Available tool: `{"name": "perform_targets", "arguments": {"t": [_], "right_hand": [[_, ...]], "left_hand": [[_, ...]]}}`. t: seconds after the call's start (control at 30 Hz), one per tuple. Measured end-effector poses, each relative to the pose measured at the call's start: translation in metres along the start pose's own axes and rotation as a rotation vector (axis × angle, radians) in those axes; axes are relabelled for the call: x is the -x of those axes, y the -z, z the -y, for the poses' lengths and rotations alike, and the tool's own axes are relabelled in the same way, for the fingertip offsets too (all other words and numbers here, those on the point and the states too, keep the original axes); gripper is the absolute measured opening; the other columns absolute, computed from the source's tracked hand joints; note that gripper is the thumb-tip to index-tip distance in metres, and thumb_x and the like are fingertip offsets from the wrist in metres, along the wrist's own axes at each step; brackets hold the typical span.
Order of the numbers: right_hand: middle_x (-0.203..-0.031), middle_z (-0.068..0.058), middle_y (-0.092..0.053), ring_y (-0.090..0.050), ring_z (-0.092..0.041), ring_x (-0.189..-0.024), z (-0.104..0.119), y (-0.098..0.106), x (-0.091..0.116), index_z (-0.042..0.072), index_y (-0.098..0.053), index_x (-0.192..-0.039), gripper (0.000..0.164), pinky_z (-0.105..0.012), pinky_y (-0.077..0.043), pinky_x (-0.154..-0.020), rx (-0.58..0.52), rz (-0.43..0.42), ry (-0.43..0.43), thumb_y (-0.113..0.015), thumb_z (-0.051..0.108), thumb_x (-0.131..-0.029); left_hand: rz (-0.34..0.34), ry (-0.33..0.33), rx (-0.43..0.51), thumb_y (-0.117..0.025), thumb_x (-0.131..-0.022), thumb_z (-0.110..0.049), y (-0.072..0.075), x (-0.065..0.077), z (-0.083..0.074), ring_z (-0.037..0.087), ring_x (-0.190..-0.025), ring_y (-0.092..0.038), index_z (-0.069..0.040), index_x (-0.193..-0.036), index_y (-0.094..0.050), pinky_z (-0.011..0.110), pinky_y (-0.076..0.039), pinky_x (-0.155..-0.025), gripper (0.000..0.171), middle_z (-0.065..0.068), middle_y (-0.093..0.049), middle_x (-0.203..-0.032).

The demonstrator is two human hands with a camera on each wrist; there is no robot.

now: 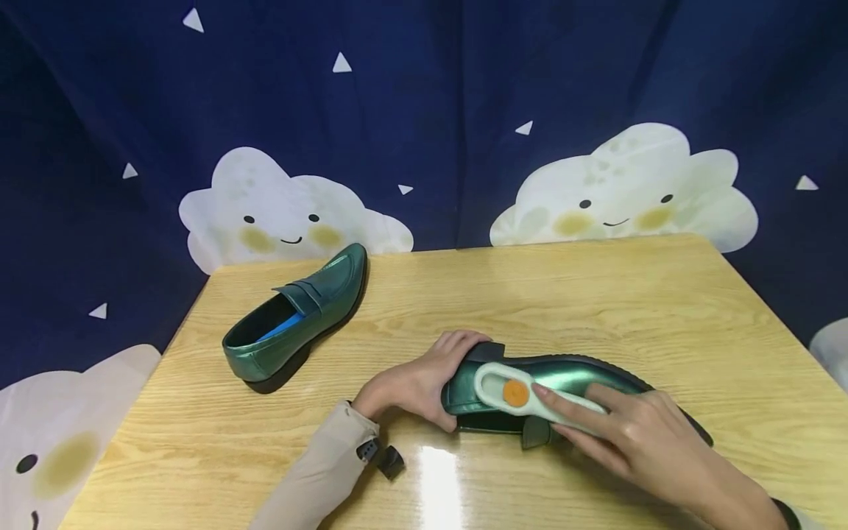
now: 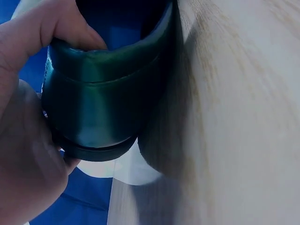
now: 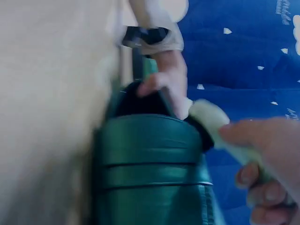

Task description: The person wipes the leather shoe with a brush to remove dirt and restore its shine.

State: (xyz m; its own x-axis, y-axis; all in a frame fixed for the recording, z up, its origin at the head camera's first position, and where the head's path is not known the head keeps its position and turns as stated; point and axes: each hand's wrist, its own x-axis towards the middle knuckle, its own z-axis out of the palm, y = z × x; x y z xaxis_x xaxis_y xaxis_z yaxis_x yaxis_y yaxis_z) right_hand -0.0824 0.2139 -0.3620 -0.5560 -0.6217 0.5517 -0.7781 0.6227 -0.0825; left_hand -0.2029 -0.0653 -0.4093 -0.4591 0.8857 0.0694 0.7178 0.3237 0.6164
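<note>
A metallic green loafer (image 1: 583,374) lies on its side on the table, its opening toward me and its dark sole facing away. My left hand (image 1: 427,381) grips its heel; in the left wrist view the thumb hooks over the rim into the shoe (image 2: 93,110). My right hand (image 1: 639,442) holds a pale green handled tool (image 1: 538,408) with a round orange button (image 1: 516,393), index finger stretched along the handle. The tool's rounded head overlaps the loafer's side near the heel. In the right wrist view that pale head (image 3: 211,116) is beside the shoe; its underside is hidden.
The matching green loafer (image 1: 331,291) stands upright at the back left, a blue insole (image 1: 281,327) inside. Wood-grain table (image 1: 570,287) runs back to a dark blue curtain (image 1: 424,110) with cloud prints. A small black device (image 1: 391,462) sits at the left wrist.
</note>
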Motion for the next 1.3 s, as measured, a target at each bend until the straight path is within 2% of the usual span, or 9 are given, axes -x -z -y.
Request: {"name": "perform_targets", "arguments": {"t": [0.07, 0.13, 0.33, 0.53, 0.73, 0.9, 1.1, 1.17, 1.3], "right_hand": [[-0.070, 0.018, -0.041, -0.026, 0.009, -0.057, 0.002, -0.002, 0.004, 0.021, -0.062, -0.131, 0.041, -0.006, -0.021, -0.048, -0.038, 0.036, 0.058, -0.044, 0.042, -0.101], [-0.070, 0.018, -0.040, -0.026, 0.010, -0.058, 0.003, -0.003, 0.006, 0.018, -0.063, -0.130, 0.040, -0.005, -0.021, -0.050, -0.062, 0.027, 0.106, -0.045, 0.039, -0.101], [-0.068, 0.014, -0.038, -0.022, 0.007, -0.055, -0.001, 0.000, 0.006, 0.019, -0.069, -0.121, 0.044, -0.008, -0.018, -0.045, 0.039, -0.096, -0.014, -0.040, 0.046, -0.101], [-0.069, 0.018, -0.035, -0.019, 0.010, -0.058, 0.001, -0.003, 0.008, 0.018, -0.068, -0.124, 0.042, -0.005, -0.017, -0.050, -0.011, -0.070, 0.067, -0.041, 0.041, -0.102], [-0.069, 0.017, -0.036, -0.021, 0.008, -0.055, -0.002, -0.001, 0.008, 0.022, -0.067, -0.125, 0.042, -0.007, -0.018, -0.047, 0.017, -0.051, -0.033, -0.044, 0.046, -0.100], [-0.069, 0.019, -0.036, -0.021, 0.011, -0.057, -0.001, 0.001, 0.007, 0.020, -0.067, -0.125, 0.041, -0.005, -0.018, -0.050, -0.025, -0.032, 0.053, -0.043, 0.043, -0.101], [-0.069, 0.015, -0.040, -0.023, 0.009, -0.055, -0.008, 0.005, 0.004, 0.021, -0.069, -0.122, 0.045, -0.008, -0.018, -0.045, 0.043, -0.079, -0.016, -0.040, 0.048, -0.100], [-0.069, 0.016, -0.039, -0.022, 0.009, -0.055, -0.008, 0.005, 0.008, 0.021, -0.067, -0.125, 0.045, -0.008, -0.018, -0.046, 0.048, -0.030, -0.011, -0.039, 0.047, -0.101], [-0.070, 0.019, -0.034, -0.020, 0.009, -0.057, -0.003, 0.006, 0.016, 0.019, -0.066, -0.126, 0.043, -0.005, -0.016, -0.050, 0.001, 0.006, 0.047, -0.039, 0.042, -0.102]], "left_hand": [[0.003, 0.004, -0.004, -0.087, -0.054, -0.019, -0.001, 0.000, 0.000, 0.017, -0.135, -0.020, -0.012, -0.150, -0.016, 0.037, -0.025, -0.111, 0.120, 0.006, -0.024, -0.148], [0.006, 0.006, 0.000, -0.087, -0.054, -0.019, -0.001, 0.000, 0.000, 0.017, -0.136, -0.020, -0.013, -0.150, -0.015, 0.037, -0.025, -0.111, 0.120, 0.006, -0.023, -0.148], [0.012, 0.010, 0.013, -0.087, -0.054, -0.019, 0.000, 0.000, 0.000, 0.018, -0.135, -0.020, -0.013, -0.150, -0.015, 0.038, -0.026, -0.110, 0.121, 0.005, -0.023, -0.148], [0.011, 0.000, 0.012, -0.087, -0.053, -0.018, 0.002, -0.002, 0.000, 0.018, -0.136, -0.020, -0.013, -0.150, -0.015, 0.039, -0.026, -0.111, 0.121, 0.005, -0.024, -0.148], [0.022, 0.010, 0.007, -0.087, -0.054, -0.019, 0.002, -0.001, 0.000, 0.019, -0.136, -0.019, -0.010, -0.150, -0.015, 0.038, -0.025, -0.111, 0.120, 0.006, -0.022, -0.148], [0.025, 0.006, 0.006, -0.086, -0.053, -0.016, 0.003, 0.000, 0.000, 0.019, -0.136, -0.019, -0.014, -0.150, -0.013, 0.040, -0.024, -0.111, 0.122, 0.006, -0.022, -0.148], [0.032, 0.007, 0.001, -0.084, -0.055, -0.018, 0.003, 0.000, 0.000, 0.018, -0.135, -0.018, -0.013, -0.151, -0.012, 0.037, -0.025, -0.111, 0.121, 0.006, -0.021, -0.149], [0.034, 0.005, -0.003, -0.084, -0.055, -0.018, 0.004, 0.000, 0.000, 0.019, -0.136, -0.018, -0.012, -0.151, -0.012, 0.038, -0.024, -0.111, 0.120, 0.007, -0.020, -0.149], [0.040, 0.003, -0.003, -0.085, -0.055, -0.017, 0.002, 0.000, -0.001, 0.019, -0.137, -0.017, -0.012, -0.151, -0.012, 0.039, -0.023, -0.112, 0.121, 0.007, -0.020, -0.149]]}}
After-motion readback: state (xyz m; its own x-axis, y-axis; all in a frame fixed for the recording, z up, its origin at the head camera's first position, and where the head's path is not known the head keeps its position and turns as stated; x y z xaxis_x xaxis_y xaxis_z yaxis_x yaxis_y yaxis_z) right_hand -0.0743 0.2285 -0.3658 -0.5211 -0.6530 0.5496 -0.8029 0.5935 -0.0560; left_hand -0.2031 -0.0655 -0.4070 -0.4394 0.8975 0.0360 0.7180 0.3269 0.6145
